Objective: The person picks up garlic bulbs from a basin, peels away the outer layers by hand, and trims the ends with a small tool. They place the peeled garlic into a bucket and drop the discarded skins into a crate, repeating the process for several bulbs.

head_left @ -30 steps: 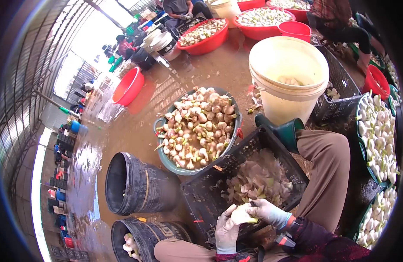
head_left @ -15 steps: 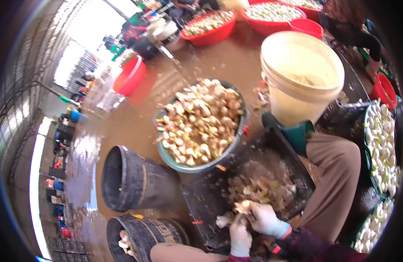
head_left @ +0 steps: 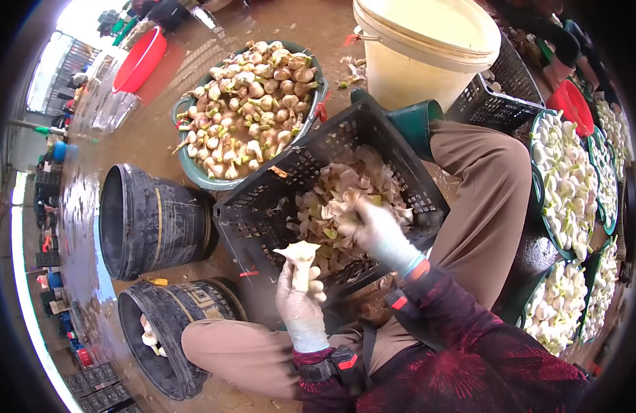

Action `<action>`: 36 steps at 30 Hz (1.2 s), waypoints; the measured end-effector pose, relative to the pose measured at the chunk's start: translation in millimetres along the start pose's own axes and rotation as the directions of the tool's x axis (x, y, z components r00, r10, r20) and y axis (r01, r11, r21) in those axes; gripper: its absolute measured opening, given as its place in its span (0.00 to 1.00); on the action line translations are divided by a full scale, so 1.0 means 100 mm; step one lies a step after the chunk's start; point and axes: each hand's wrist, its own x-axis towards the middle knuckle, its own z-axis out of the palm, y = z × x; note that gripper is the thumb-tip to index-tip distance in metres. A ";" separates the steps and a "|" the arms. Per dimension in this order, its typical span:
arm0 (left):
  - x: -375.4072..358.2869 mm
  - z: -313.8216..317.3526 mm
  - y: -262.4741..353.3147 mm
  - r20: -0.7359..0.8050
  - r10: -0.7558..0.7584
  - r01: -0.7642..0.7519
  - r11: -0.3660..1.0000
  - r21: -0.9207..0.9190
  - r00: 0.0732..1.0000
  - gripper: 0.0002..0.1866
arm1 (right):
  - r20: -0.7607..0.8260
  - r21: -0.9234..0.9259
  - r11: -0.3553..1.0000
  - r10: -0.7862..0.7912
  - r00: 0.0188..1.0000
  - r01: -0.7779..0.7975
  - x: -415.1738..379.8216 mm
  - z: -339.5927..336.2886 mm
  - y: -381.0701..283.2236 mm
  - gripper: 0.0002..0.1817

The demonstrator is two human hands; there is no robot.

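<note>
My left hand (head_left: 299,308), in a whitish glove, is closed around the stem of a garlic bulb (head_left: 300,253). The bulb is peeled white, with its head up, at the near side of a black plastic crate (head_left: 230,219). My right hand (head_left: 378,234), gloved too, is over the crate, beside the pile of papery garlic skins (head_left: 363,180). Motion smears its fingers, so I cannot make out whether anything is between them.
A teal tub (head_left: 206,180) of unpeeled garlic stands beyond the crate. Two dark buckets (head_left: 156,224) lie tilted at the left, the nearer holding some white bulbs. A cream bucket (head_left: 418,76) stands ahead. Green-rimmed baskets of peeled garlic (head_left: 564,182) line the right.
My hands have come apart: the left holds the garlic bulb, now bare white, while the right has moved away over the skins. The view has shifted, bringing the crate nearer the middle.
</note>
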 end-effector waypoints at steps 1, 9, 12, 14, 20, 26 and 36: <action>-0.01 0.07 0.03 -0.001 0.001 -0.001 1.000 0.002 1.000 0.22 | 0.062 0.085 0.996 -0.006 0.998 0.001 -0.07 -0.01 -0.10 0.23; 0.02 0.34 -0.12 -0.118 0.170 -0.133 0.954 0.270 0.978 0.20 | -0.085 0.134 0.989 -0.048 0.995 0.059 -0.07 0.29 -0.16 0.13; -0.01 0.17 0.00 -0.097 0.065 -0.047 0.983 0.175 0.993 0.22 | -0.172 0.074 0.995 0.079 0.982 -0.067 0.07 0.17 -0.01 0.10; 0.00 0.14 0.04 -0.118 0.073 -0.046 0.976 0.212 0.990 0.22 | -0.023 0.364 0.924 0.137 0.990 -0.119 0.12 0.20 0.05 0.20; -0.10 0.25 -0.16 -0.097 0.288 -0.249 0.922 0.296 0.953 0.21 | 0.235 0.622 0.768 0.004 0.972 -0.153 -0.19 0.46 -0.12 0.34; -0.11 0.31 -0.12 -0.102 0.303 -0.252 0.905 0.343 0.948 0.20 | -0.079 0.085 0.987 -0.131 0.988 0.138 -0.17 0.32 -0.30 0.12; -0.18 -0.07 0.03 0.096 0.025 -0.004 0.978 -0.209 0.995 0.20 | -0.056 -0.493 0.868 0.042 0.998 -0.064 -0.12 0.17 -0.07 0.19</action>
